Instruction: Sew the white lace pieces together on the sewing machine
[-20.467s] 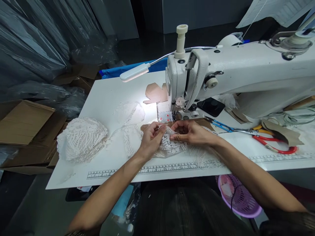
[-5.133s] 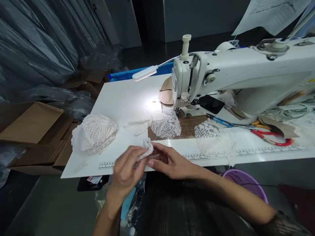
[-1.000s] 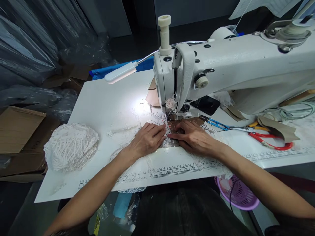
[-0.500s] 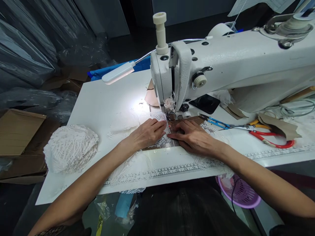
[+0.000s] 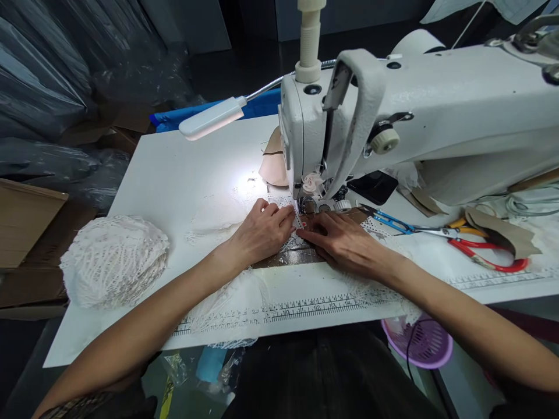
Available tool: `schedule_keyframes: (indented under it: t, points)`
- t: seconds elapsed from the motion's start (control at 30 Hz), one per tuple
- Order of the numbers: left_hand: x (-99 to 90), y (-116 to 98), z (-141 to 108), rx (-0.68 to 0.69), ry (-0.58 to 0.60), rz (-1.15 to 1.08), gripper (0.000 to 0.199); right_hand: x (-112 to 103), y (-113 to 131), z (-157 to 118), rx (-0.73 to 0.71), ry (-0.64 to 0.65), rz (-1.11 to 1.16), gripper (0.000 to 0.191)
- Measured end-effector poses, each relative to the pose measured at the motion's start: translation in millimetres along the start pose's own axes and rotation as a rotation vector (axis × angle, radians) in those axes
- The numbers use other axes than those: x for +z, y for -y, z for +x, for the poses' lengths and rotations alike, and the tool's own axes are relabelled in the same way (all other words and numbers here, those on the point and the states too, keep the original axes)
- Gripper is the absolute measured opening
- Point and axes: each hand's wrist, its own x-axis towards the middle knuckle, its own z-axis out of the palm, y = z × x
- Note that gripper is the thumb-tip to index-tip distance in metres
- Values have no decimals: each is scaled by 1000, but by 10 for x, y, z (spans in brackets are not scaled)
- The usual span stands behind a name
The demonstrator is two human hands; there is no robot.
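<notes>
A white sewing machine (image 5: pixel 301 134) stands over the table, its needle area close beyond my fingertips. White lace (image 5: pixel 227 299) runs under both hands and over the table's front edge. My left hand (image 5: pixel 267 231) lies left of the presser foot, its fingers bent and pressed together on the lace. On the right, my right hand (image 5: pixel 345 241) rests with curled fingers and its index finger pointing left at the lace, close to the left fingertips. Its thumb is partly hidden.
A lace pile (image 5: pixel 114 262) sits at the left. Blue snips (image 5: pixel 393 222), red-handled scissors (image 5: pixel 489 256) and a black phone (image 5: pixel 374 186) lie right. A lamp (image 5: pixel 212 118) reaches over the table (image 5: pixel 166 157). Below right is a purple basket (image 5: pixel 430 346).
The view has moved closer to the machine, which appears larger and further right. My left fingers are slightly more bunched; my right hand has barely moved.
</notes>
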Motion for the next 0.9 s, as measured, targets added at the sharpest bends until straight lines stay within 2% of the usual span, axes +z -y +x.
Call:
schedule_keyframes:
  t: [0.27,0.5,0.73,0.9]
  points:
    - [38,17,-21,-45,-44,-50,29,-84,191,57,108,69,-139,36]
    - [27,46,-40,-52,-62,-62,29,-55,226,99,106,89,-236,38]
    - [62,51,-29,-58,-117,-71,27,-43,196,93,138,31,-196,37]
    - [98,41,-15,-71,-187,-131,24,-21,143,52,131,-3,-66,37]
